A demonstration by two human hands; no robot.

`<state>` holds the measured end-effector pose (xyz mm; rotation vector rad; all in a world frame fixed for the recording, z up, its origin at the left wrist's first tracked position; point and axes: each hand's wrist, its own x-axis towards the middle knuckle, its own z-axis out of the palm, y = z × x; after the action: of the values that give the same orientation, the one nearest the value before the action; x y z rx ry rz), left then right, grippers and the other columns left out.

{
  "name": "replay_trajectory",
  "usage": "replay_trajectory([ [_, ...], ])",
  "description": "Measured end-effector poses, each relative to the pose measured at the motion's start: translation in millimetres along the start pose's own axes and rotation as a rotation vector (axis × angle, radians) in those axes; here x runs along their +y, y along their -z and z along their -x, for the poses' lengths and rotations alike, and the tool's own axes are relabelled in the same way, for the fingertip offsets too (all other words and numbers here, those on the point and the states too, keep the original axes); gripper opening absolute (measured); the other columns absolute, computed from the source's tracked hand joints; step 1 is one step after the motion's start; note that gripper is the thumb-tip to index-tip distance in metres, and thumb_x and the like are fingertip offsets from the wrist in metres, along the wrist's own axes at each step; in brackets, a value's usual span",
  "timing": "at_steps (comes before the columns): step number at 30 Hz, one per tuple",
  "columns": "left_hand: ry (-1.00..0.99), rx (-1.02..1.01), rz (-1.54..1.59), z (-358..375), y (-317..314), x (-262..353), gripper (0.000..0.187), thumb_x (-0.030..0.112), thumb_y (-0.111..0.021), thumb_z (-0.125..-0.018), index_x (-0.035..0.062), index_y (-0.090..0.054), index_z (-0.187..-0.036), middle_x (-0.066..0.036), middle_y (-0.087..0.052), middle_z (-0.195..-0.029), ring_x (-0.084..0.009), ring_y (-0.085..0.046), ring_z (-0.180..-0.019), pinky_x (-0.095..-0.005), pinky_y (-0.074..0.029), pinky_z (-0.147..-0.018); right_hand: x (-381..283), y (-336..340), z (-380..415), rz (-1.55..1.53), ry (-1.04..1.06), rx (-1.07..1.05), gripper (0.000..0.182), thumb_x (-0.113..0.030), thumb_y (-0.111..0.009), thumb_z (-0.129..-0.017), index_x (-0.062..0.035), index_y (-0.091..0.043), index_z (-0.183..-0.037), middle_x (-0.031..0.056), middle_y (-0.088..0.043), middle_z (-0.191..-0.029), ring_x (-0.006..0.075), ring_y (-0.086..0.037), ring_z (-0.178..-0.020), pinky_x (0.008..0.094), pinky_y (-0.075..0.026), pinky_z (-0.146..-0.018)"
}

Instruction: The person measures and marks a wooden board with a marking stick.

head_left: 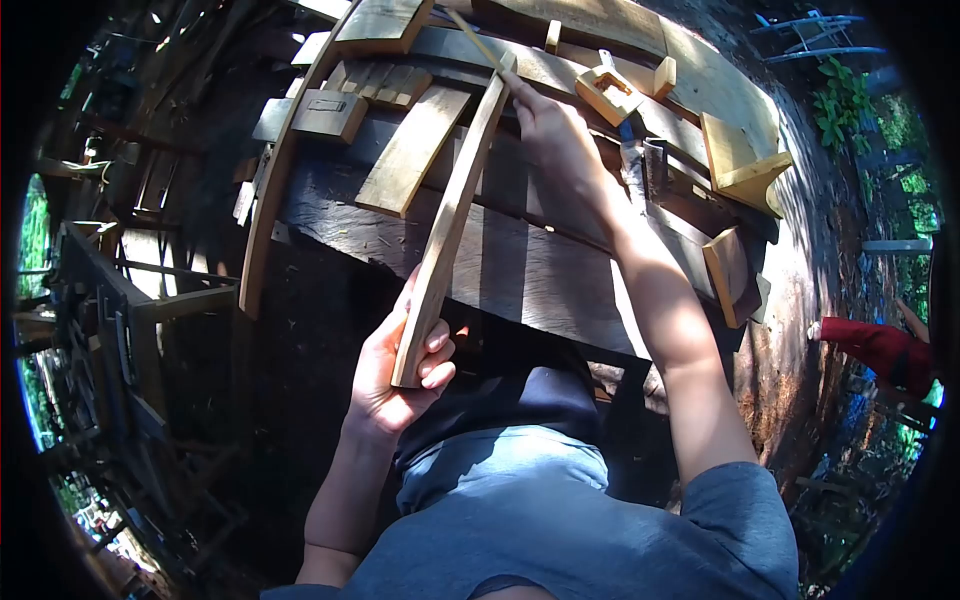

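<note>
A long, slightly curved wooden slat slants from near my body up over the workbench. Around its lower end the fingers of my left hand are wrapped, just off the bench's near edge. My right hand is closed at the slat's upper end, its fingertips partly hidden. A thin stick runs up and left from those fingertips. Left of the slat lies a flat pale board. Beyond my right wrist stands a small wooden block with a hollow, with shavings in it.
Wooden blocks and a long strip lie at the bench's left. Angled wood pieces and a rounded block sit at its right. A wooden frame stands far left. A person's red sleeve shows at right.
</note>
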<state>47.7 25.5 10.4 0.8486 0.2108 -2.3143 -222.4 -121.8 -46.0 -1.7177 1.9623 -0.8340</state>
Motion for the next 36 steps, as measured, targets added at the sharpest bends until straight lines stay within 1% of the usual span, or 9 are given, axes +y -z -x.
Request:
replay_trajectory([
  [5,-0.020,0.001,-0.004,1.8,-6.0,3.8,0.027,0.029,-0.042,-0.105,0.0101,-0.048,-0.123,-0.009,-0.046,-0.076,-0.0124,-0.036,-0.054,-0.0243,-0.035,-0.045,-35.2,21.0,29.7,0.068,-0.092,-0.158,0.048,-0.020,-0.046,-0.096,-0.0249,-0.046,-0.144,0.0257,-0.067,-0.089,0.0419,-0.068,-0.083,0.0469,-0.054,-0.074],
  [10,0.003,0.002,0.003,2.3,-2.7,3.4,0.027,0.028,-0.040,-0.105,0.0081,-0.047,-0.122,-0.008,-0.045,-0.076,-0.0127,-0.037,-0.054,-0.0250,-0.036,-0.045,-39.9,18.2,92.2,-0.102,0.152,-0.123,0.056,-0.015,-0.052,-0.091,-0.0265,-0.045,-0.145,0.0230,-0.068,-0.083,0.0374,-0.067,-0.069,0.0480,-0.054,-0.070],
  [16,0.086,-0.069,0.151,1.3,-0.3,5.9,0.028,0.031,-0.040,-0.105,0.0045,-0.050,-0.108,-0.005,-0.040,-0.074,-0.0118,-0.036,-0.054,-0.0251,-0.035,-0.045,7.6,-3.1,-28.5,0.019,0.089,0.062,0.038,-0.022,-0.046,-0.098,-0.0173,-0.058,-0.133,0.0297,-0.065,-0.098,0.0449,-0.065,-0.091,0.0484,-0.053,-0.078],
  [20,0.087,-0.107,0.151,-2.8,9.9,4.2,0.028,0.030,-0.040,-0.104,0.0045,-0.051,-0.106,-0.006,-0.041,-0.075,-0.0122,-0.036,-0.055,-0.0250,-0.035,-0.046,12.3,-1.2,-31.9,0.107,0.034,0.008,0.043,-0.032,-0.044,-0.098,-0.0314,-0.049,-0.141,0.0284,-0.066,-0.103,0.0446,-0.064,-0.097,0.0512,-0.050,-0.086],
  [23,0.013,-0.080,-0.042,-6.6,17.1,2.7,0.028,0.030,-0.041,-0.104,0.0048,-0.051,-0.105,-0.007,-0.042,-0.075,-0.0128,-0.036,-0.056,-0.0251,-0.035,-0.047,35.9,-1.1,-49.9,0.177,-0.062,-0.004,0.037,-0.027,-0.038,-0.100,-0.0083,-0.058,-0.126,0.0250,-0.067,-0.105,0.0426,-0.064,-0.097,0.0503,-0.051,-0.086],
  [27,0.035,-0.163,-0.036,5.1,26.3,14.2,0.030,0.033,-0.038,-0.106,0.0055,-0.052,-0.106,-0.007,-0.043,-0.075,-0.0135,-0.038,-0.058,-0.0254,-0.036,-0.047,96.1,-21.5,-73.4,0.189,0.481,0.430,0.037,-0.030,-0.039,-0.102,-0.0046,-0.060,-0.119,0.0125,-0.069,-0.089,0.0287,-0.067,-0.080,0.0376,-0.054,-0.068],
  [28,0.043,-0.192,-0.048,10.0,31.4,14.6,0.033,0.035,-0.037,-0.106,0.0059,-0.052,-0.108,-0.006,-0.043,-0.075,-0.0132,-0.037,-0.058,-0.0251,-0.036,-0.047,62.9,13.9,-50.4,-0.039,0.035,0.035,0.041,-0.037,-0.041,-0.104,-0.0073,-0.061,-0.124,0.0027,-0.062,-0.084,0.0099,-0.056,-0.061,0.0247,-0.045,-0.052],
  [29,0.029,-0.214,-0.112,17.0,35.0,15.6,0.030,0.032,-0.035,-0.106,0.0064,-0.051,-0.111,-0.006,-0.042,-0.075,-0.0129,-0.039,-0.058,-0.0238,-0.037,-0.046,92.2,-2.5,-63.9,-0.348,0.095,0.113,0.039,-0.037,-0.042,-0.104,-0.0131,-0.057,-0.131,0.0005,-0.054,-0.086,0.0016,-0.040,-0.053,0.0168,-0.033,-0.046],
  [36,0.128,-0.314,-0.316,57.0,45.4,35.6,0.036,0.032,-0.043,-0.102,0.0061,-0.046,-0.128,-0.007,-0.043,-0.074,-0.0122,-0.042,-0.055,-0.0231,-0.039,-0.043,32.2,84.7,35.9,-1.236,-0.364,-0.123,0.041,-0.036,-0.046,-0.103,-0.0177,-0.050,-0.140,0.0027,-0.051,-0.089,0.0041,-0.038,-0.053,0.0174,-0.034,-0.046],
])
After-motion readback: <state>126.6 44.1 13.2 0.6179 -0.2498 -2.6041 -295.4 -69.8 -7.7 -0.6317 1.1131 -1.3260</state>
